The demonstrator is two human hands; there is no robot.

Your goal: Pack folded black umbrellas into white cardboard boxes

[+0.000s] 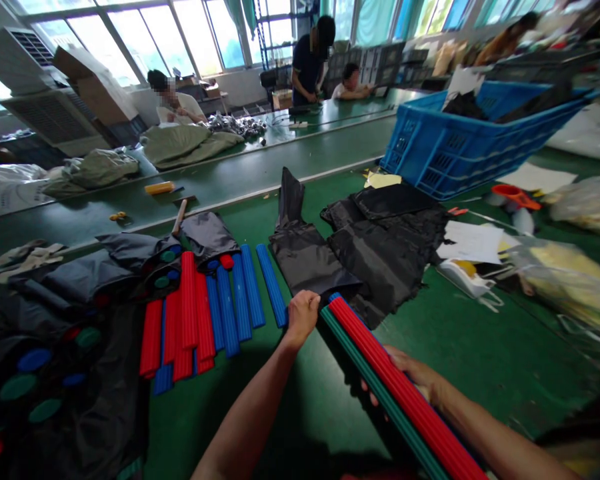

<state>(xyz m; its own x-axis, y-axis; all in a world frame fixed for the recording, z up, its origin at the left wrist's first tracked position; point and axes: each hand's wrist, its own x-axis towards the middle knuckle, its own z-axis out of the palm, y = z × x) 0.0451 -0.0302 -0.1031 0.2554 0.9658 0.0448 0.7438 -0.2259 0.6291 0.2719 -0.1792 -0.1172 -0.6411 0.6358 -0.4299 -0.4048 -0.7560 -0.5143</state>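
Note:
My right hand (pixel 414 381) is wrapped under a bundle of long ribbed rods (pixel 380 363), one red, one green, with a blue one showing at the far tip. My left hand (pixel 303 315) is closed in a fist right at the bundle's far end, beside the edge of a black fabric bag (pixel 307 257); what its fingers pinch is hidden. The rods slant from the lower right up toward the black fabric on the green table (pixel 480 353).
Several loose red rods (pixel 187 313) and blue rods (pixel 240 293) lie at left beside bagged bundles (pixel 55 347). More black fabric (pixel 387 243) lies ahead, a blue crate (pixel 460 143) behind it, papers (pixel 473 241) at right. Other people work at the far benches.

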